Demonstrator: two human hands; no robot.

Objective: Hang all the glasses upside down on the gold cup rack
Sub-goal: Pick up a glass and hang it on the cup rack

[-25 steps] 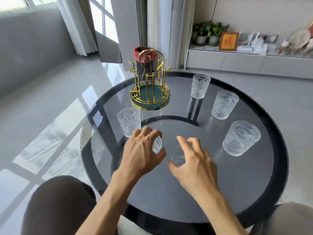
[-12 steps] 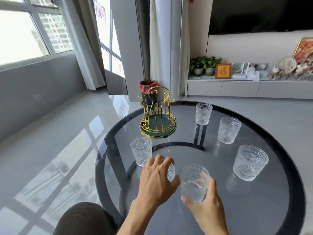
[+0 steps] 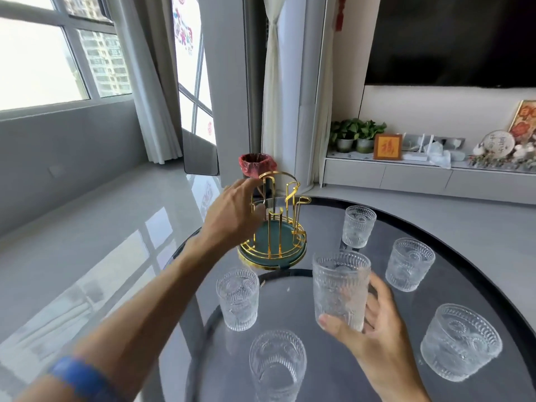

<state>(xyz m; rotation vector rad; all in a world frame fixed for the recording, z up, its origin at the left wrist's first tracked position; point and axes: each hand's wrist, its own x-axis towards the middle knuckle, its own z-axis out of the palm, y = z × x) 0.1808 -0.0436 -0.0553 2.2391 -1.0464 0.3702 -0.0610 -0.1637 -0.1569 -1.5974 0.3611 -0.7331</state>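
Head view is showing my right hand (image 3: 377, 335) gripping one upright glass (image 3: 340, 288), my left hand (image 3: 232, 216) reaching open-fingered at the one gold rack (image 3: 274, 227), five glasses (image 3: 237, 298) standing on the bench (image 3: 406, 381).

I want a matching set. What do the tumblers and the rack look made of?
The held glass looks like clear pressed glass: see-through, with ribbed, embossed walls. The cup rack looks like gold-finished metal wire, shiny and thin, on a matte dark green tray, perhaps painted metal or plastic.
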